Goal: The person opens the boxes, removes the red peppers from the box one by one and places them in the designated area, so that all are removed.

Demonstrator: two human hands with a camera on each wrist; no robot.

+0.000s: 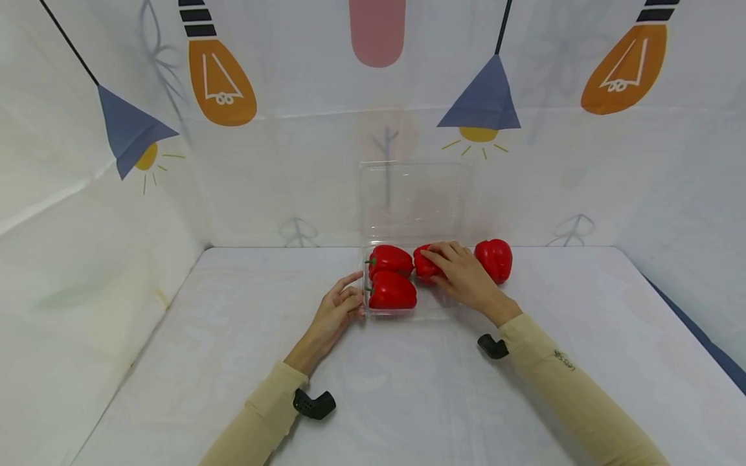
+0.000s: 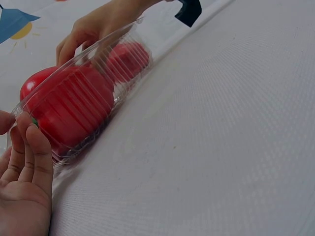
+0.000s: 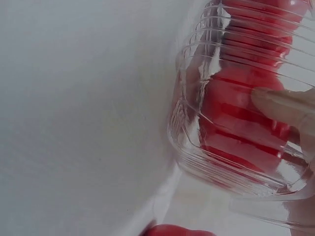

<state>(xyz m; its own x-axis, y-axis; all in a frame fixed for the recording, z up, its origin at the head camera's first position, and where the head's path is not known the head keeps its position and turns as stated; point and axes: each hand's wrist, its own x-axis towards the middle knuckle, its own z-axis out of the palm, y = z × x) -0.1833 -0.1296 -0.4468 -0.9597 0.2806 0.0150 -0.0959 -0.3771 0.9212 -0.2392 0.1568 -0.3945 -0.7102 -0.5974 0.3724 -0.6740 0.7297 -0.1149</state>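
A clear plastic box (image 1: 390, 312) stands near the table's back edge, its hinged lid (image 1: 414, 200) raised behind it. Two red bell peppers lie in its left half, one pepper (image 1: 389, 260) behind the other pepper (image 1: 393, 290). My right hand (image 1: 463, 275) reaches into the right half and grips a third bell pepper (image 1: 424, 264); the thumb lies on it inside the wall in the right wrist view. Fingers of my left hand (image 1: 338, 307) touch the outside of the box's left end, without a visible grip. Another bell pepper (image 1: 494, 260) sits outside, to the right.
The white-covered table (image 1: 373, 382) ends against a light cloth backdrop (image 1: 303, 168) printed with lamps and bulbs. Side cloths rise at left and right. Each wrist wears a black device, such as the left device (image 1: 315, 404).
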